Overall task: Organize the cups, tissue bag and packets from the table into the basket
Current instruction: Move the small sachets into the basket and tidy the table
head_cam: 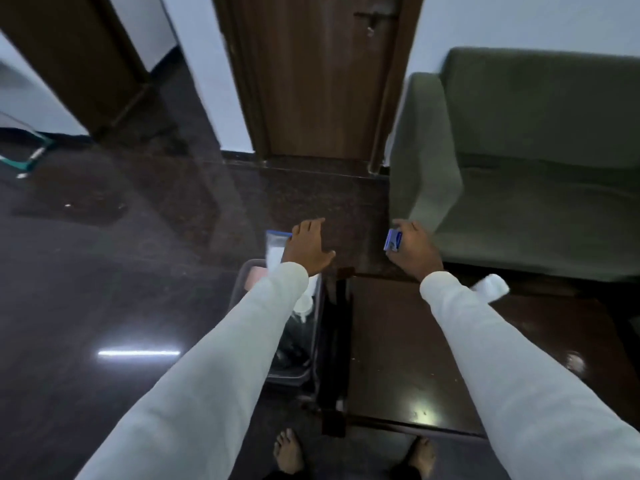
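Note:
My left hand (309,247) is above the far end of the dark basket (242,275) on the floor and holds a clear bag with a blue top strip (274,244). My right hand (414,247) hangs past the far edge of the dark wooden table (398,358), shut on a small blue and white packet (393,240). White cups (304,301) and something pink (256,276) lie inside the basket, partly hidden by my left sleeve. A white cup (491,286) lies on its side at the table's far edge, just right of my right sleeve.
A green armchair (536,161) stands at the right behind the table. A wooden door (318,74) is straight ahead. The glossy dark floor (104,271) spreads to the left. My bare feet (289,452) are at the bottom, by the table's near edge.

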